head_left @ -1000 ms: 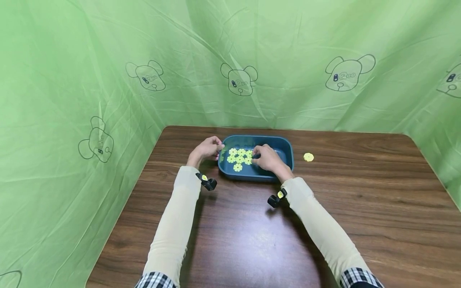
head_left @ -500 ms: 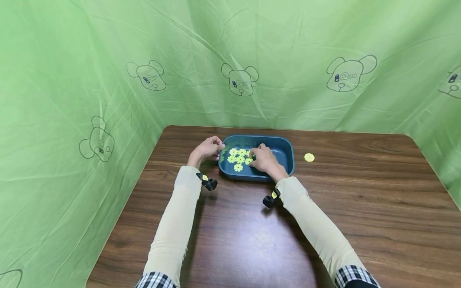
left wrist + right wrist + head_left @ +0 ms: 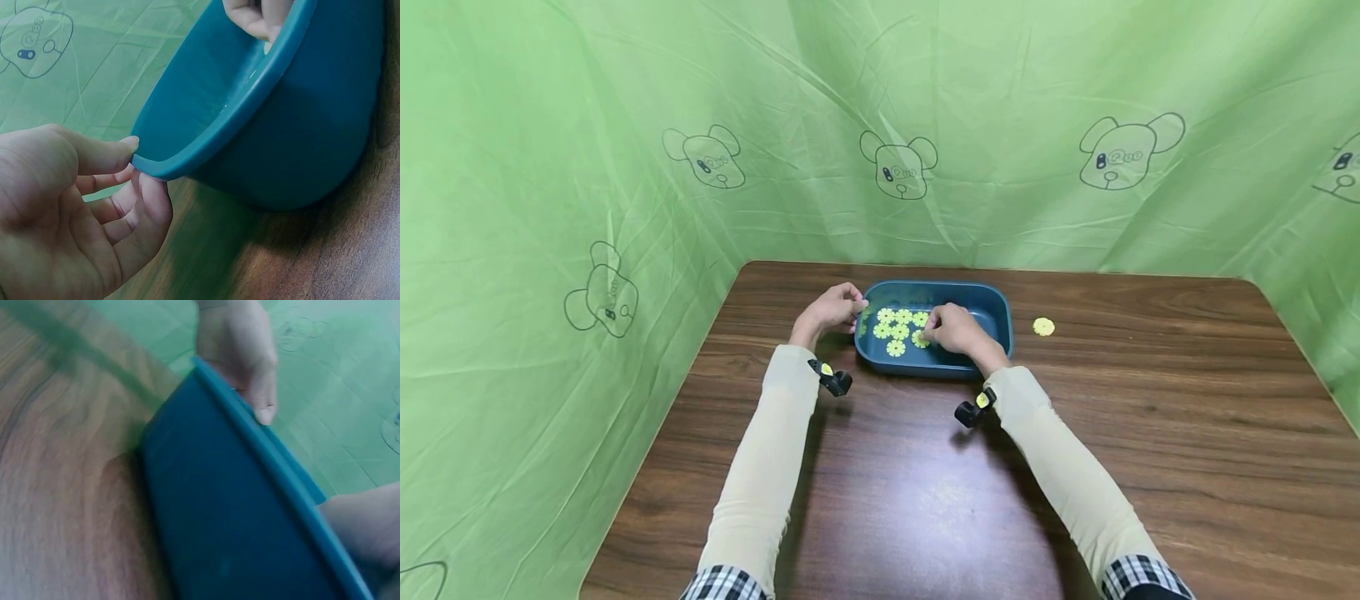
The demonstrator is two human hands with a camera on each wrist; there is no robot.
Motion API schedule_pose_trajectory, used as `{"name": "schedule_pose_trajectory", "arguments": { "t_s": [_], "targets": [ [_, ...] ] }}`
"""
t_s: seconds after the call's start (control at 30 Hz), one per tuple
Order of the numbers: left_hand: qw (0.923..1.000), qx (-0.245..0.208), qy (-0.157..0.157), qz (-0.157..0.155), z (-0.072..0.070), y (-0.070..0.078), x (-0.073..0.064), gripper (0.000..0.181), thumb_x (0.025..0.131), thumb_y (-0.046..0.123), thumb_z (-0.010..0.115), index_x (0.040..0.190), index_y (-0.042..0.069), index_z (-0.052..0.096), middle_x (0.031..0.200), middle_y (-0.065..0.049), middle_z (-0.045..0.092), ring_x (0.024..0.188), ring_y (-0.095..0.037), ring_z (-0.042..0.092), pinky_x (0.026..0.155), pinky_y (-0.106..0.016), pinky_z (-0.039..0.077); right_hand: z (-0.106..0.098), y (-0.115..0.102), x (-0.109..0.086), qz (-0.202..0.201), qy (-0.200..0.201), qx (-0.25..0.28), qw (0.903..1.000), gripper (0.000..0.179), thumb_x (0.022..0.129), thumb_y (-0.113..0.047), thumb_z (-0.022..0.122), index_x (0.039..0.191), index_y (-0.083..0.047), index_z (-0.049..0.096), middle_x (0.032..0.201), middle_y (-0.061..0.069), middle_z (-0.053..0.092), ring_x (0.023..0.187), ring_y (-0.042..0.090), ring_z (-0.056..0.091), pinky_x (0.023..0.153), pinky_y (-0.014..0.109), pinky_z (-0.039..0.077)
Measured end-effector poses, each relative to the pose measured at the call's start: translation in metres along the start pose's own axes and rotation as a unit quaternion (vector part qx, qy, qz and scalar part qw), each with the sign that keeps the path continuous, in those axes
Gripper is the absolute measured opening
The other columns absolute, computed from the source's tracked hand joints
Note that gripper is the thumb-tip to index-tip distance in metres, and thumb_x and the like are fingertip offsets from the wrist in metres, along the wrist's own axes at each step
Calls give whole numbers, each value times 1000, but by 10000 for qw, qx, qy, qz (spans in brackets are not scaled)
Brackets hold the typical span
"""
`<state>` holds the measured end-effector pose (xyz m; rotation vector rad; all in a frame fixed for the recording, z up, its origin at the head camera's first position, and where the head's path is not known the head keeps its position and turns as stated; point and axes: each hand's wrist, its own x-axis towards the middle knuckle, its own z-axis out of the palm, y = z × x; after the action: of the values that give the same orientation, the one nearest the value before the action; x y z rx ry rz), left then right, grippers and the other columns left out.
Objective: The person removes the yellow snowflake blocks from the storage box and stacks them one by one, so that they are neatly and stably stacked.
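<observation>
A blue rectangular plastic tub (image 3: 992, 360) with rounded corners stands on the table. My left hand (image 3: 833, 308) pinches its left rim; in the left wrist view the thumb (image 3: 119, 153) lies over the edge, other fingers below. Flat yellow flower-shaped pieces, several of them, lie in rows on the tub's floor, such as one flower piece (image 3: 895, 348) at the front. My right hand (image 3: 957, 330) reaches inside, thumb and fingertips pinching the edge of the rightmost flower piece (image 3: 919, 340). In the right wrist view the tub wall (image 3: 219, 506) hides the right fingertips.
One more yellow flower piece (image 3: 1042, 327) lies on the brown wooden table (image 3: 1150, 400), right of the tub. Green cloth (image 3: 1000, 217) with printed mouse heads hangs behind the table and along its sides. A small black camera (image 3: 835, 382) is strapped to each wrist.
My right hand moved left over the flower pieces, then drew back right. The rightmost flower piece has shifted slightly toward the front right. My left hand stays on the rim.
</observation>
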<state>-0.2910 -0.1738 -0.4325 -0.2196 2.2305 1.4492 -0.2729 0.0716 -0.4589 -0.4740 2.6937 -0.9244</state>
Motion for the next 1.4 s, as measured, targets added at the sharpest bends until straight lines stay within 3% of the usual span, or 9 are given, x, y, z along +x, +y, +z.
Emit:
{"name": "schedule_pose_trajectory", "arguments": {
  "t_s": [0.2, 0.33, 0.8, 1.07, 1.4],
  "targets": [
    [10000, 72, 28, 30, -1, -1, 0, 14, 100, 20, 52, 104, 9, 45, 87, -8, 48, 73, -18, 52, 78, -39, 52, -6, 6, -3, 331, 120, 1247, 9916, 19, 90, -26, 68, 90, -8, 66, 95, 6, 64, 84, 19, 54, 70, 27, 42],
    [10000, 54, 20, 32, -2, 0, 0, 13, 99, 20, 52, 103, 9, 45, 87, -8, 48, 74, -19, 52, 81, -41, 52, -11, 7, -6, 535, 213, 1710, 9836, 21, 91, -29, 66, 95, -8, 66, 103, 7, 63, 89, 20, 54, 73, 29, 44],
    [10000, 83, 11, 7, -1, 1, -2, 14, 100, 20, 52, 103, 9, 44, 90, -10, 47, 79, -23, 51, 84, -44, 51, -35, 9, -19, 458, 527, 1946, 9784, 29, 92, -34, 64, 101, -7, 64, 106, 9, 60, 93, 22, 51, 80, 32, 43],
    [10000, 64, 19, -9, 0, 2, -6, 13, 100, 20, 51, 102, 8, 44, 89, -10, 47, 74, -19, 51, 80, -40, 51, -50, 12, -25, 281, 833, 2085, 9741, 28, 92, -33, 64, 101, -6, 64, 104, 10, 60, 92, 23, 52, 79, 32, 43],
    [9999, 102, 36, 14, 1, 2, -7, 14, 100, 19, 51, 103, 8, 43, 88, -9, 46, 75, -21, 50, 79, -41, 51, -72, 19, -34, 223, 1230, 1874, 9743, 31, 92, -31, 64, 103, -2, 65, 106, 13, 62, 95, 22, 52, 80, 28, 41]
  ]
}}
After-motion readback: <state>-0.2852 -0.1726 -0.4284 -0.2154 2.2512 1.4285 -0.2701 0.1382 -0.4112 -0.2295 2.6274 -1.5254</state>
